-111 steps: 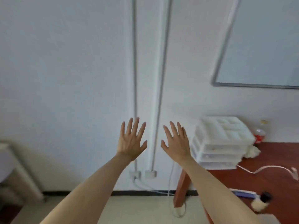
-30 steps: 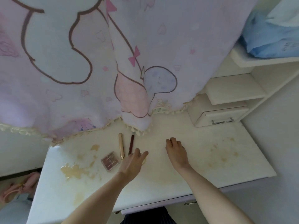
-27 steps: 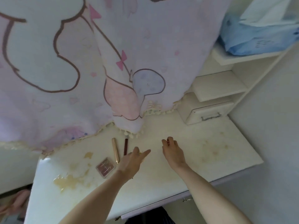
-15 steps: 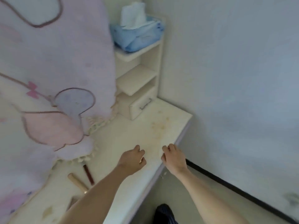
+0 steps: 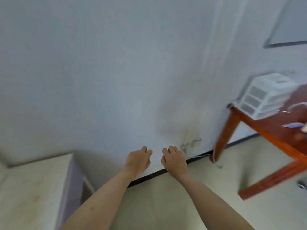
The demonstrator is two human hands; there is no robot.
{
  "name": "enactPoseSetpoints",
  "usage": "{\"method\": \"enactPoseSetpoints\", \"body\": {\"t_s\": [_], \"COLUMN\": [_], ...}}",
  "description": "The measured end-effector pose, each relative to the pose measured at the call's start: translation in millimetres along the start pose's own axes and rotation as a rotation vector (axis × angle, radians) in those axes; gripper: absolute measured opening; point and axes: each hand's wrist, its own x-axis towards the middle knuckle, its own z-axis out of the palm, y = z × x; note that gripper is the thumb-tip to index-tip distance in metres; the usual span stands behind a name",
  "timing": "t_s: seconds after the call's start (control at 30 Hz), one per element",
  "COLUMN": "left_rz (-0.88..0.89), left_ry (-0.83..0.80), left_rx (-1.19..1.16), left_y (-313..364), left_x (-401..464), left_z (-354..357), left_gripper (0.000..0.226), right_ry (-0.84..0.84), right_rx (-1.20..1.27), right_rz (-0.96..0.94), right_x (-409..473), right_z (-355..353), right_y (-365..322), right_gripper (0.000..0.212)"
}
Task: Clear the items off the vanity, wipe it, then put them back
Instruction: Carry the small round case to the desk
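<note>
Only the right end of the pale, stained vanity top (image 5: pixel 33 188) shows, at the lower left; none of its items are in view. My left hand (image 5: pixel 137 161) and my right hand (image 5: pixel 174 161) hang side by side in the air in front of the white wall, to the right of the vanity and past its edge. Both have loosely curled fingers, and I see nothing in either. They touch neither the vanity nor each other.
A red-brown wooden table (image 5: pixel 265 128) stands at the right against the wall, with a white drawer organizer (image 5: pixel 265 95), a white cable (image 5: pixel 297 105) and a blue item (image 5: pixel 292 125) on it. Beige floor lies between vanity and table. A framed board (image 5: pixel 285 44) hangs at the upper right.
The view has swung right, away from the vanity: curtain, shelf and cosmetics have left the frame and the wooden table has come in. Both hands have lifted off the vanity top.
</note>
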Motion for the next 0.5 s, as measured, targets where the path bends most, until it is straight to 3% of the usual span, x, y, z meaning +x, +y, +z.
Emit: {"method": "enactPoseSetpoints", "body": {"t_s": [0.07,0.2,0.4,0.5], "left_rz": [0.092,0.299,0.568,0.68], "left_ry": [0.025,0.107,0.093,0.083], "left_rx": [-0.046,-0.118,-0.148,-0.155], "left_y": [40,119,229,275], "left_x": [45,121,213,266], "left_z": [0,1,12,27], "left_gripper": [0.007,0.031,0.01,0.011], "right_ry": [0.01,0.01,-0.094,-0.167], "right_rx": [-0.038,-0.12,-0.217,-0.255], "right_rz": [0.093,0.26,0.534,0.641], "right_x": [-4,-26,-59,-68], "right_z": [-9,-29,-51,-50], "right_y": [56,156,270,321], "right_gripper": [0.012,0.028,0.023,0.017]}}
